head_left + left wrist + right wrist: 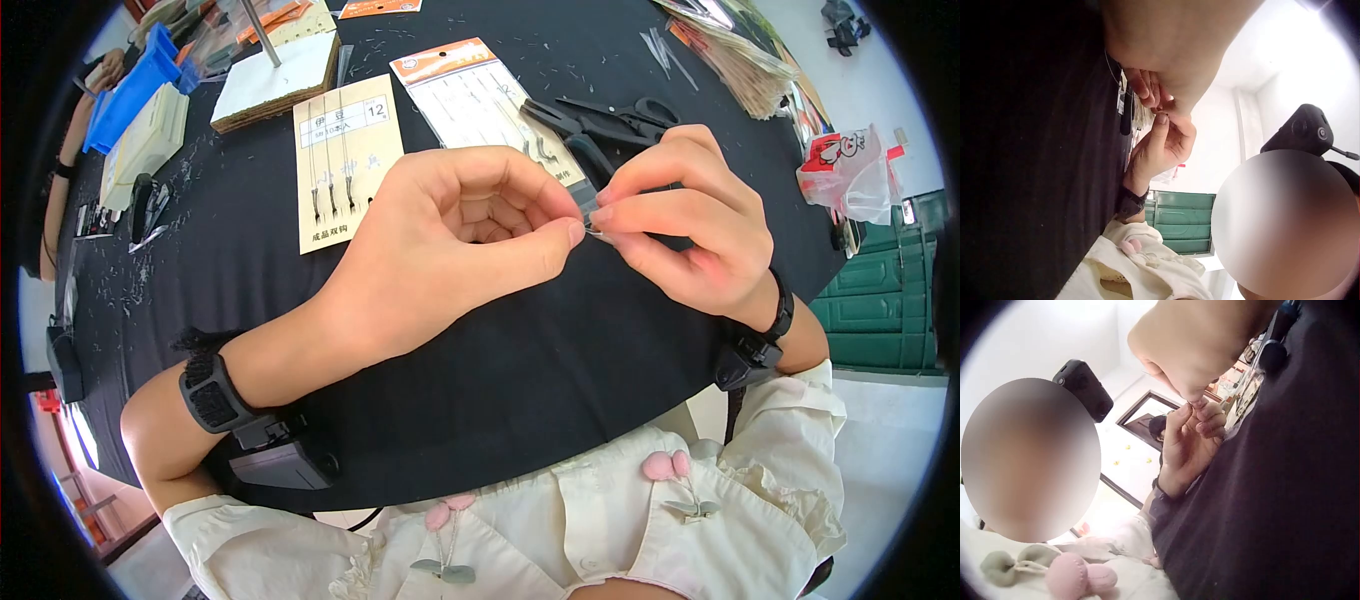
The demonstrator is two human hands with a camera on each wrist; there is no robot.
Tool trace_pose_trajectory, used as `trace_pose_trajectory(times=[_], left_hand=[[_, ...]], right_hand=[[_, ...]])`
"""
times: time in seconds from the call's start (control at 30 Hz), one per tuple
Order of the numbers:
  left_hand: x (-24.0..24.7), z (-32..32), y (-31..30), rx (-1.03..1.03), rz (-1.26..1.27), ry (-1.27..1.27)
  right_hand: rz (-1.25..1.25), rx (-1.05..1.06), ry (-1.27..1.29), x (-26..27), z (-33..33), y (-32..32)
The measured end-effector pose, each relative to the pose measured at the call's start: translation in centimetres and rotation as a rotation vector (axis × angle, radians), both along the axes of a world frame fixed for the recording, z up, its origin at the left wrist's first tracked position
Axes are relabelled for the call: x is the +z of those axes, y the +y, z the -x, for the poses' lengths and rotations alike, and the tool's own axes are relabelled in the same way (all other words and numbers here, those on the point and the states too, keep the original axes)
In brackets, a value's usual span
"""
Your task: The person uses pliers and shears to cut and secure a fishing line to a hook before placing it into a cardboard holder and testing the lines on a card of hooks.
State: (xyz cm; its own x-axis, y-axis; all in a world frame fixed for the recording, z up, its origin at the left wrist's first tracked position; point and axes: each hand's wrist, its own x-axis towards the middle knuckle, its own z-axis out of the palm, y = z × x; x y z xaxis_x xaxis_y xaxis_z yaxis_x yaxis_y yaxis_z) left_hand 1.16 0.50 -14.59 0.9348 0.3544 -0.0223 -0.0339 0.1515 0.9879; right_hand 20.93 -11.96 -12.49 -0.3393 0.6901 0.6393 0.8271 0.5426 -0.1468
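Pinching a tiny thin shiny piece [593, 233] w/ L hand [430, 235] and R hand [700, 215] fingertips, near centre, I'm prob. partway: slim dark hook rigs [349, 192] line the flat beige rectangular card [382, 135], far left, this pc. not yet mounted.

Matt black cloth [480, 400], crinkly glossy plastic bag [850, 190], smooth blue plastic bin [130, 95], smooth cream paper card [310, 235]

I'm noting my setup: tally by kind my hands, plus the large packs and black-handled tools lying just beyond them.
Hands: 2 (left hand, right hand)
Packs: 2 (cream card, orange-topped packet)
Black-handled tools: 2 (pliers, scissors)
Total: 6
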Motion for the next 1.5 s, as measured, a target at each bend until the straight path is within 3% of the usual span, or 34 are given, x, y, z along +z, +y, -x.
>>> trace_pose_trajectory(times=[0.67,1.13,1.5], left_hand=[[-0.05,-0.10,0.03,-0.041,-0.089,0.005],[-0.49,-0.09,0.11,-0.065,-0.092,-0.053],[-0.65,-0.05,0.23,-0.069,-0.039,-0.066]], right_hand=[[-0.009,-0.008,-0.042,-0.26,0.24,-0.49],[0.191,0.068,0.265,-0.47,-0.22,-0.19],[0.214,0.061,0.311,-0.52,-0.38,-0.14]])
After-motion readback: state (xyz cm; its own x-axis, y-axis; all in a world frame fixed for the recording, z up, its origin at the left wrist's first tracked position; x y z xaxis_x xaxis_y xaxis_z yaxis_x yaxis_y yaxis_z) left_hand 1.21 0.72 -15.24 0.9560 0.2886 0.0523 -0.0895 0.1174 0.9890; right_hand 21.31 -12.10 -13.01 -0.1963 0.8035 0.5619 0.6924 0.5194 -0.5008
